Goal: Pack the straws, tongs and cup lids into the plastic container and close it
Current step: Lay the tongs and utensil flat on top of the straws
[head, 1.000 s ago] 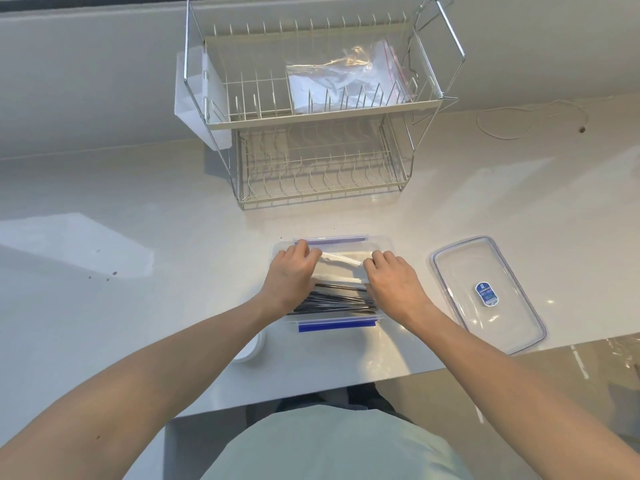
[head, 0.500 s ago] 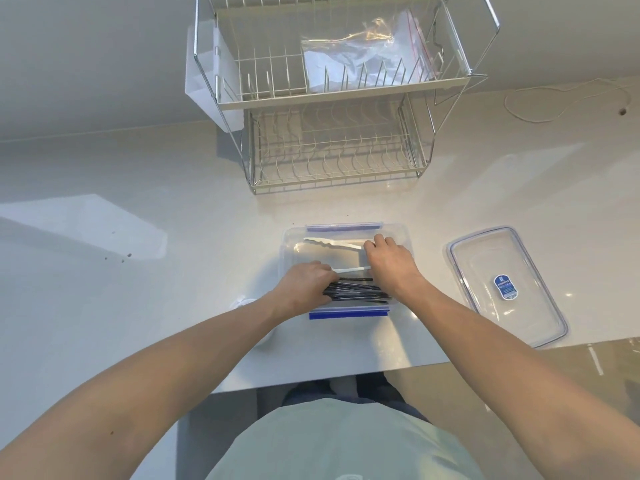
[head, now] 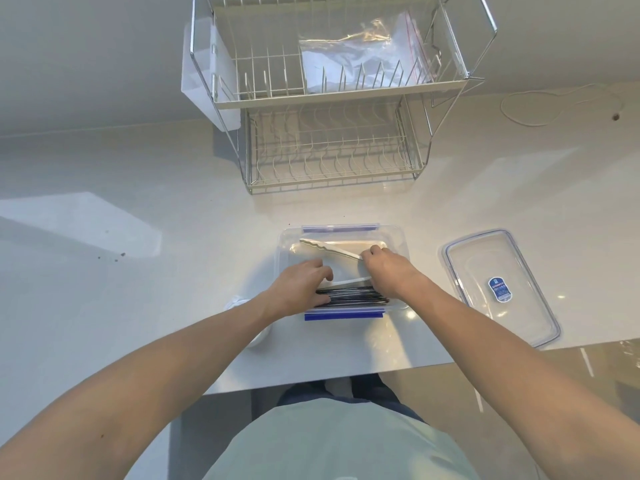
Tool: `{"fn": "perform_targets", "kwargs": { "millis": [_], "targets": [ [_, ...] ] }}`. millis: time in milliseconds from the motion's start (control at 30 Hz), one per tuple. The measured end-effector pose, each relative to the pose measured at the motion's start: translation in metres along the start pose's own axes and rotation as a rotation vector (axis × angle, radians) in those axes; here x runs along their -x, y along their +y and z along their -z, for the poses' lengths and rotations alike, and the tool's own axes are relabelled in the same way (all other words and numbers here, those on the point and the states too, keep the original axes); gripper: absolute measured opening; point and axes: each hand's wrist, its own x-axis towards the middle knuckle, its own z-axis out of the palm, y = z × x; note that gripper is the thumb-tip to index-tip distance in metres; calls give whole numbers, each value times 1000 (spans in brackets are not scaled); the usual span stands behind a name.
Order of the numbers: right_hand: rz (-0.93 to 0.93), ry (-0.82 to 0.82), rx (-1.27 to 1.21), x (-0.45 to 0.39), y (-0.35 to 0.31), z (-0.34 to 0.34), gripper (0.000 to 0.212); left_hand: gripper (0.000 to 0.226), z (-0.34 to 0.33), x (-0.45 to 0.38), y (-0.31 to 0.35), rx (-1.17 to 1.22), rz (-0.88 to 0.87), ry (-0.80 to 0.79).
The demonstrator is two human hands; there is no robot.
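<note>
Both hands reach into the open clear plastic container [head: 398, 237] on the white table [head: 138, 289]. The left hand [head: 301, 289] rests on the left end of a bundle of black straws [head: 353, 296] lying along the container's near wall, fingers curled over them. The right hand [head: 389, 271] covers the bundle's right end, its fingertips at the hinge end of white tongs [head: 332, 249] that lie in the container's far half. The container's lid [head: 498, 289] lies flat on the table just to the right, apart from it. Behind stands a 2-tier wire dish rack [head: 332, 133] with a clear plastic bag [head: 356, 53] on its upper tier.
</note>
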Motion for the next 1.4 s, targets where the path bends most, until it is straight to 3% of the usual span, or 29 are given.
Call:
{"fn": "perform_targets", "kwargs": {
  "millis": [233, 367, 467, 600, 900, 1233, 1400],
  "targets": [
    [32, 117, -4, 17, -1, 19, 34, 61, -1, -2, 1, -50, 44, 7],
    [68, -130, -43, 29, -4, 23, 14, 59, -4, -5, 4, -74, 73, -25],
    [69, -198, -1, 30, -10, 18, 5, 53, -6, -8, 5, -41, 109, -71],
    [52, -191, 24, 26, -13, 15, 16, 51, -6, -11, 4, -9, 107, -114],
    [52, -110, 59, 21, -15, 18, 7, 42, 0, -10, 0, 2, 86, -167],
    [-22, -62, -87, 29, 7, 34, 20, 49, 9, -9, -1, 37, 90, -194],
    [-108, 61, -219, 25, 23, 65, 25, 33, 34, -11, -5, 143, 62, -53]
  ]
}}
